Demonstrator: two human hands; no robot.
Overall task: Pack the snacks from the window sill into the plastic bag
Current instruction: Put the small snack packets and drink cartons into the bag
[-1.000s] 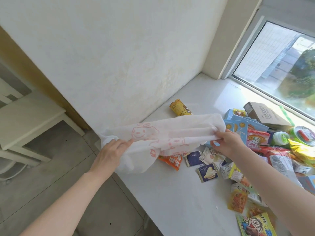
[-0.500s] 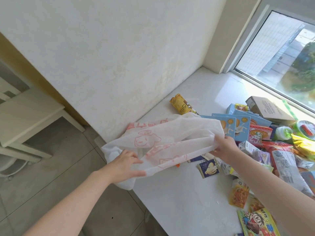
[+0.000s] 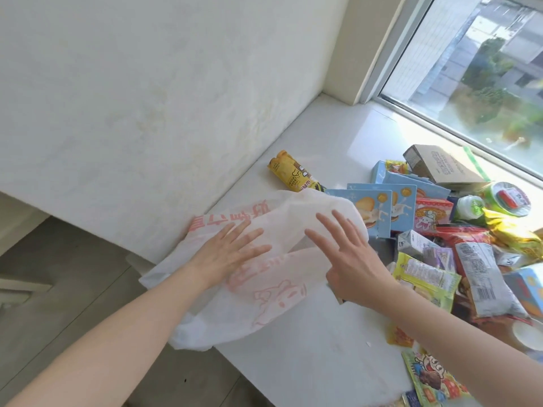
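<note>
A white plastic bag with pink print lies flat on the window sill, its lower end drooping over the sill's front edge. My left hand rests flat on the bag, fingers spread. My right hand hovers over the bag's right side, fingers apart, holding nothing. A heap of snacks fills the sill to the right: light-blue boxes, a yellow tube-shaped pack, a yellow-green packet, a grey packet and several more. Small packets under the bag are hidden.
A white wall rises right behind the bag. The window runs along the sill's far right. A brown cardboard box and a green lidded cup sit by the glass. The floor lies below left.
Both hands let go of the bag, which was held stretched in the air and now lies on the sill. My hands have opened, the left pressing flat on it.
</note>
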